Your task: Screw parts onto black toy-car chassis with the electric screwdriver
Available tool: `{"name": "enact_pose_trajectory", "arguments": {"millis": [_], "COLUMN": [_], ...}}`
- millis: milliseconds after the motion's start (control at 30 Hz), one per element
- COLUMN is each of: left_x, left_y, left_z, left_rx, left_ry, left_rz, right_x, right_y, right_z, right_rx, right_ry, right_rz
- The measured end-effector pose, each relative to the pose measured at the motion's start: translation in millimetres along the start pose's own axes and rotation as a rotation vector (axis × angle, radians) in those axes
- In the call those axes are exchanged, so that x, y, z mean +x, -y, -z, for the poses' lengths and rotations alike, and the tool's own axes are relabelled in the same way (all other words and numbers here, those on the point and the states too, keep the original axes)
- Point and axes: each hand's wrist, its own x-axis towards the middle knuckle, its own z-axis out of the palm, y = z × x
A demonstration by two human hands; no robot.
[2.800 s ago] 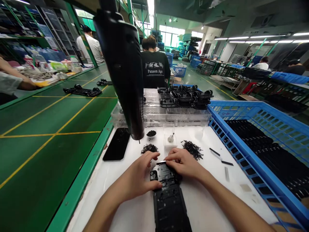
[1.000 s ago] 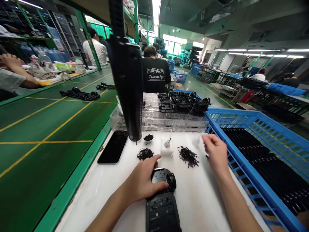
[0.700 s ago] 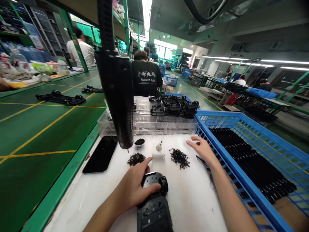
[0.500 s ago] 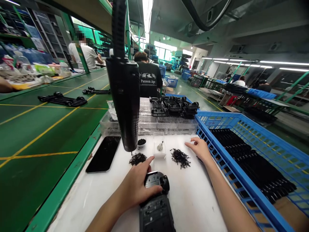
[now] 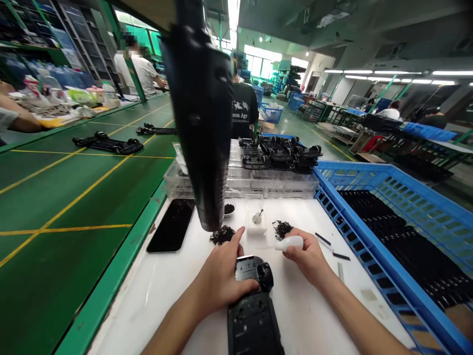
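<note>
My left hand (image 5: 220, 282) grips a black toy-car chassis (image 5: 254, 323), thumb across its top beside a wheel (image 5: 265, 277). The chassis lies on the white work surface. Between the thumb and fingers of my right hand (image 5: 311, 260) is a small white squeeze bottle (image 5: 291, 243), its thin tip pointing left. Just behind that hand sits a pile of black screws (image 5: 282, 229), partly covered. Another screw pile (image 5: 222, 235) lies beyond my left hand, near a small dish (image 5: 229, 213) of dark parts. A clear box (image 5: 256, 230) with a whitish piece inside stands between the piles.
A black electric screwdriver (image 5: 203, 133) hangs in front, above the left screw pile. A phone (image 5: 172, 226) lies at left. Blue crate (image 5: 373, 261) with black parts stands at right. Stacked chassis (image 5: 281, 152) rest on clear trays (image 5: 266, 184) behind. Green conveyor (image 5: 92, 197) runs left.
My right hand has come from beyond the right screw pile toward the middle, now holding the white squeeze bottle. My left hand stays on the chassis. The whole view has shifted slightly.
</note>
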Motion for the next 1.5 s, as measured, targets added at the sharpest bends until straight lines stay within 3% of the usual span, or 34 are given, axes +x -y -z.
{"name": "enact_pose_trajectory", "arguments": {"millis": [300, 467, 767, 1500], "left_x": [1, 2, 3, 5], "left_y": [15, 10, 3, -2], "left_z": [-6.9, -3.4, 2.6, 5.6], "left_rx": [0.018, 0.038, 0.095, 0.09], "left_ry": [-0.03, -0.021, 0.046, 0.033], "left_rz": [-0.024, -0.004, 0.021, -0.035], "right_x": [2, 1, 1, 0], "right_y": [3, 6, 8, 6], "right_z": [-23, -32, -32, -33], "right_rx": [0.021, -0.061, -0.057, -0.103], "right_ry": [-0.035, -0.054, -0.071, -0.041], "right_rz": [0.014, -0.026, -0.031, -0.033]}}
